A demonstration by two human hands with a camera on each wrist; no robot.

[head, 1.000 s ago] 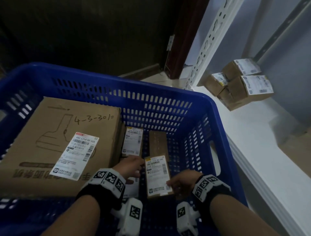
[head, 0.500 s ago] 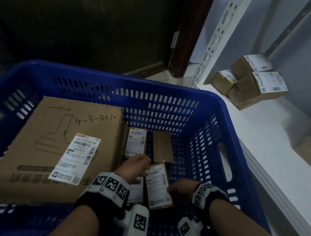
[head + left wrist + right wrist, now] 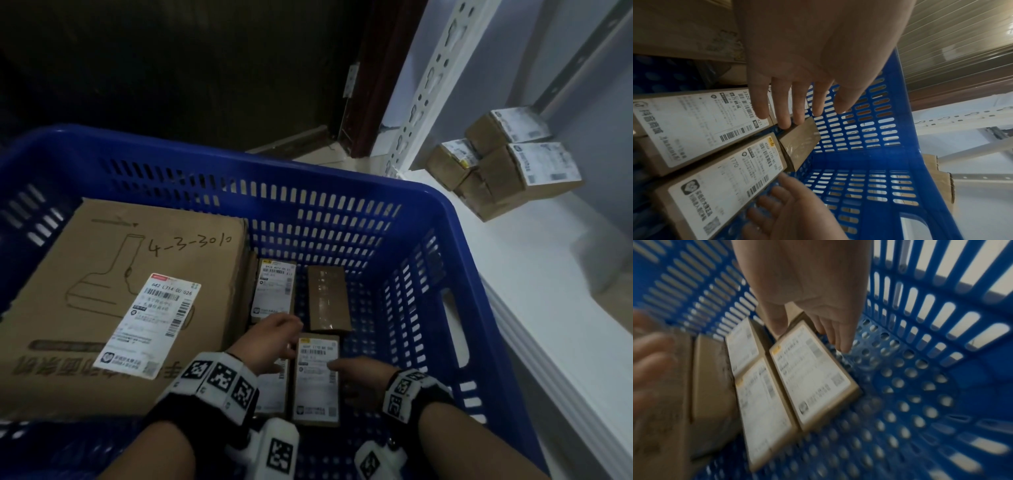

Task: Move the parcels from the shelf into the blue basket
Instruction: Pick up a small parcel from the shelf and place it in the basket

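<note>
Fingers (image 3: 784, 113) of both hands apart and clamping nothing, labelled parcel (image 3: 317, 378) flat on the blue basket (image 3: 442, 219) floor between them; risk of nudging it askew onto the parcel left of the fingers while withdrawing.

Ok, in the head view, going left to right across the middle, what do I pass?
Large cardboard box → labelled small parcel → plain brown parcel → blue basket's right wall → white shelf.
</note>
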